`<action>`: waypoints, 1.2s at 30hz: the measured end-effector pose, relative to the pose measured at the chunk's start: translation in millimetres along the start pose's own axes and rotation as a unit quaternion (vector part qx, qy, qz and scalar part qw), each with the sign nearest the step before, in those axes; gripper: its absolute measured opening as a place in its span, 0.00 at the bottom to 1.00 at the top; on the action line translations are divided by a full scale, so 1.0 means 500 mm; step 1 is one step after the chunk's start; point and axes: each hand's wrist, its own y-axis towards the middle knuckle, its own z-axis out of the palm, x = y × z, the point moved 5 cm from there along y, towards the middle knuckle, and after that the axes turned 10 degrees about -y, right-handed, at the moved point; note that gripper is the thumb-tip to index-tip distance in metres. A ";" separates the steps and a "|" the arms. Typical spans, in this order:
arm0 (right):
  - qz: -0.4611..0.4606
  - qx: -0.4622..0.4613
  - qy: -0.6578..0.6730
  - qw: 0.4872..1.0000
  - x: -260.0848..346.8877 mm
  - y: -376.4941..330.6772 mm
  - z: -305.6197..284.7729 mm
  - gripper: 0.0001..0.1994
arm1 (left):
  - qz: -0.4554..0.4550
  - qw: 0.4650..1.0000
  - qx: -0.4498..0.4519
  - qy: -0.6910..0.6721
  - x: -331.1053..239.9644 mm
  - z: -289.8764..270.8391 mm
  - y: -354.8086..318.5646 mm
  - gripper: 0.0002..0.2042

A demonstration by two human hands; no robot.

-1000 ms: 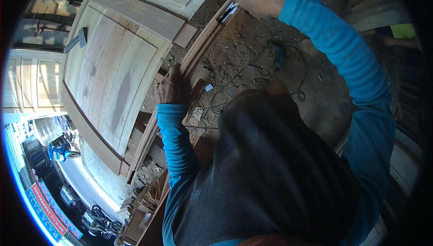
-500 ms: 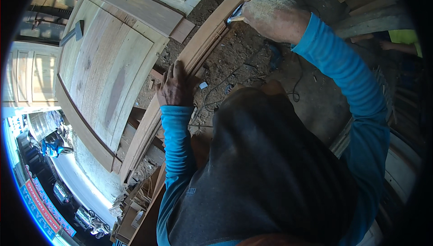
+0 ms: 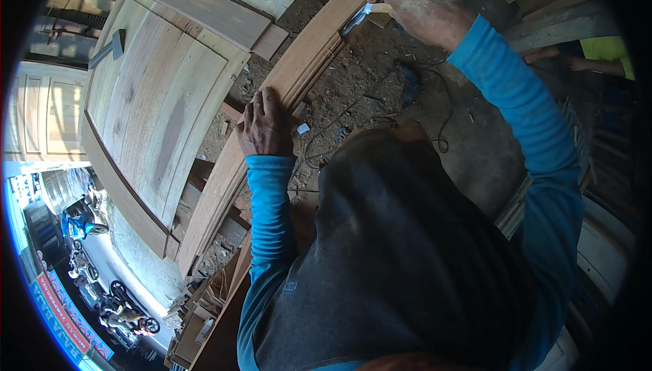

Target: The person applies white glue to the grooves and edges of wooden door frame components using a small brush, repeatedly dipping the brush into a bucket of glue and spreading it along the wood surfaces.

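Note:
A long brown wooden frame piece (image 3: 316, 39) with a grooved edge runs diagonally across the view. My left hand (image 3: 265, 125) is over its middle, fingers curled across the wood and gripping it. Toward the far end, a recess in the edge holds a shiny whitish-blue smear (image 3: 356, 20). Beside that recess, my right hand (image 3: 432, 12), dusted with sawdust, is closed on a small pale wooden stick (image 3: 382, 8). The stick's tip is at the smear. My fingers and palm hide the stick's other end.
A large panelled wooden door (image 3: 159, 109) lies to the left, with a hammer (image 3: 118, 43) on it. Shavings and cords litter the floor near a dark blue power tool (image 3: 411, 84). Another person's arm (image 3: 598, 65) shows at the right. Motorbikes (image 3: 125, 313) stand on the street, lower left.
My right hand has moved slightly right and up with the stick, uncovering more of the whitish smear in the recess. My left hand stays on the frame piece.

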 end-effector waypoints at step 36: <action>0.171 -0.216 0.307 0.911 0.161 -0.097 0.180 0.33 | -0.011 0.987 0.090 -0.133 0.047 -0.066 0.070 0.13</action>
